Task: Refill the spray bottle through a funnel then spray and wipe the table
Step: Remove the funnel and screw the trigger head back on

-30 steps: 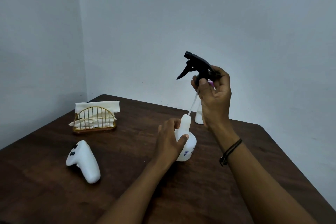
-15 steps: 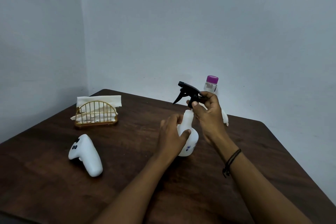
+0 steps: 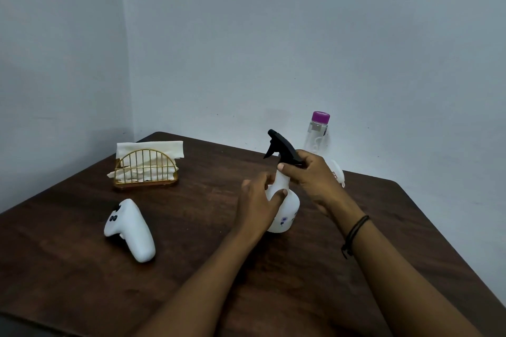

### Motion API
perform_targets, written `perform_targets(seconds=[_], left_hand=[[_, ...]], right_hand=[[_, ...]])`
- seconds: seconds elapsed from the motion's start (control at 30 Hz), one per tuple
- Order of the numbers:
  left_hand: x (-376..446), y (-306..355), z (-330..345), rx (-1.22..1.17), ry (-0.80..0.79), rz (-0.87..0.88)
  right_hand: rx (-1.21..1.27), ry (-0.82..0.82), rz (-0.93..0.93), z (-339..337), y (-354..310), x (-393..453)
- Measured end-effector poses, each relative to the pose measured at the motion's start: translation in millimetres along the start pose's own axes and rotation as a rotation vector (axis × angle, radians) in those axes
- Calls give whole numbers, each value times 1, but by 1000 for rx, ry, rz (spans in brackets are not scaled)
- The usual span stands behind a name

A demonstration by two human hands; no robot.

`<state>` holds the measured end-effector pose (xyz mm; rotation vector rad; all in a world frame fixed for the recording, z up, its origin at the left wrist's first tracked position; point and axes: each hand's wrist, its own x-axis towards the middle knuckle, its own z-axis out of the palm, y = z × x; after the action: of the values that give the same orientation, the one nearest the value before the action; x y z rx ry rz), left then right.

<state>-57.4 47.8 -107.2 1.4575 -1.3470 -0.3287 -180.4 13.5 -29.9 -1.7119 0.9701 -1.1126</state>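
A white spray bottle point(image 3: 287, 208) with small purple prints stands upright mid-table. My left hand point(image 3: 257, 200) wraps its neck and shoulder. The black trigger head point(image 3: 282, 148) sits on the bottle's neck, nozzle pointing left, and my right hand point(image 3: 309, 175) grips its collar. Behind my right hand stands a clear water bottle point(image 3: 317, 134) with a purple cap. A white funnel point(image 3: 338, 175) lies beside it, partly hidden by my right hand. Folded white napkins point(image 3: 149, 157) stand in a gold wire holder at the back left.
A white controller point(image 3: 130, 230) lies on the dark wooden table point(image 3: 191, 268) to the left of the spray bottle. Two walls meet at the table's far left corner. The table's right edge runs diagonally down the right side.
My right hand lowered the black trigger head, with its dip tube, from high above the bottle down onto the neck. The water bottle behind came into view. My left hand kept holding the spray bottle.
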Motion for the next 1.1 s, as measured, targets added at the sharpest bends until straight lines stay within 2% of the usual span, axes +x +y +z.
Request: perform_targets(seconds=[0.2, 0.3, 0.37, 0.47, 0.67, 0.83, 1.03, 1.1], left_hand=[[0, 0, 0, 1, 6, 8], [0, 0, 1, -3, 13, 15], [0, -1, 1, -12, 14, 22], [-1, -2, 2, -24, 10, 38], [0, -4, 2, -49, 30, 40], [2, -6, 4, -47, 40, 34], [1, -8, 5, -60, 36, 60], [2, -7, 4, -57, 38, 56]], right_hand=[[-147, 7, 10, -2, -8, 4], [-374, 132, -63, 6, -6, 6], [-437, 253, -108, 17, 1, 2], [-305, 352, -129, 30, 12, -5], [85, 319, -176, 35, 32, -12], [356, 281, -40, 31, 35, -6], [369, 216, 1, 40, 31, -5], [487, 187, 54, 38, 31, -3]])
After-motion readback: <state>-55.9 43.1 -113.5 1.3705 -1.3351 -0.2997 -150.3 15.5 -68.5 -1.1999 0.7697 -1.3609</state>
